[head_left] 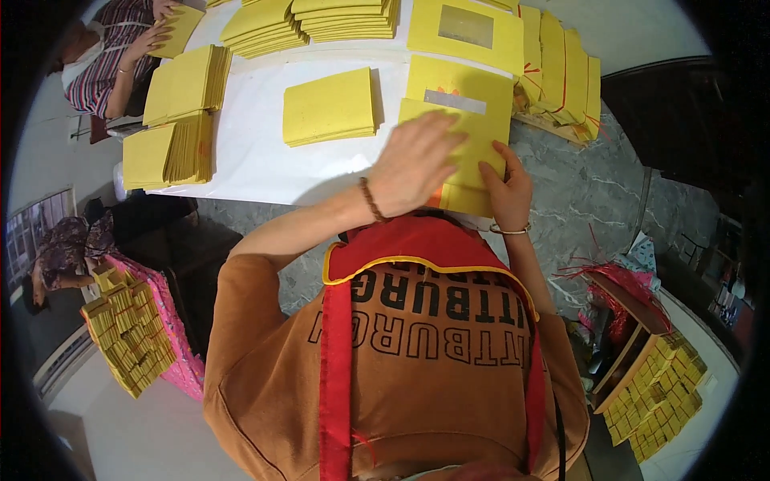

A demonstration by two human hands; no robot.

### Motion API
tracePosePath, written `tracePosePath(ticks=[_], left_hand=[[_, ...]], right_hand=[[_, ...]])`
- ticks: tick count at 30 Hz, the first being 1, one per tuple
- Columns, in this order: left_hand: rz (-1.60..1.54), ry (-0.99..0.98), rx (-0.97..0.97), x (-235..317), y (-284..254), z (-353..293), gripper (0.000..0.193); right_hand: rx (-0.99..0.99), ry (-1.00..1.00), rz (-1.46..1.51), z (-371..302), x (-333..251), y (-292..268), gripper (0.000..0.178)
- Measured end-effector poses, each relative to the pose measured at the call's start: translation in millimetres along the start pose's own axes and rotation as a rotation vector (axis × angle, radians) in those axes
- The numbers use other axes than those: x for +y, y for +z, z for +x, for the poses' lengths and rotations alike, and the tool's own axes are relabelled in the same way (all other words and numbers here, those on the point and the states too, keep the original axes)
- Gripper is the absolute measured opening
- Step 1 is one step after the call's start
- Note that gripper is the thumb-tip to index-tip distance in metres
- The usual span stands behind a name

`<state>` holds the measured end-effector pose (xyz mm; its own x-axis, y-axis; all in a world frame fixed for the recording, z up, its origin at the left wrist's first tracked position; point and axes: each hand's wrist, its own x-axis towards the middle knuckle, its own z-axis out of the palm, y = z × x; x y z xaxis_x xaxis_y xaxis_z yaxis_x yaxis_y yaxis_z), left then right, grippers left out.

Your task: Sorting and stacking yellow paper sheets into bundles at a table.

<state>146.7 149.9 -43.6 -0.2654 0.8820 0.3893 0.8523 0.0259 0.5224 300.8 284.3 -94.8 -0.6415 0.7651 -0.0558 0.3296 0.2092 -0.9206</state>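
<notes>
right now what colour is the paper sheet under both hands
Yellow, with a silver foil rectangle; the thin yellow paper sheet shows best in the head view.

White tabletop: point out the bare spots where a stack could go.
Bare white table shows between the left stacks and the middle stack, running down to the near edge. The right end is crowded: both hands press yellow sheets beside tied bundles.

1. A bare strip of the white desk [257, 160] lies open between the small yellow pile [329, 106] and the stacks on the left [172, 120].
2. Both hands, left [417, 164] and right [507, 188], lie on the yellow sheets [473, 120] and fill the near edge there.
3. Further piles [313, 22] close the far side.
4. Tied bundles [561, 72] wall off the right end.
5. Another person's hands [152, 36] occupy the far left corner.
</notes>
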Motion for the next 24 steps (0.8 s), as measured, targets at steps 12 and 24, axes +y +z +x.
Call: tracePosePath(ticks=[12, 24], left_hand=[[0.237, 0.042, -0.184, -11.1, 38.0, -9.1, 0.047], [0.18, 0.197, -0.282, -11.3, 23.3, -6.5, 0.053]], right_hand=[[0.01, -0.527, -0.765, -39.0, -15.8, -4.4, 0.046], [-0.306, -0.433, -0.342, -36.7, 13.5, -13.4, 0.044]])
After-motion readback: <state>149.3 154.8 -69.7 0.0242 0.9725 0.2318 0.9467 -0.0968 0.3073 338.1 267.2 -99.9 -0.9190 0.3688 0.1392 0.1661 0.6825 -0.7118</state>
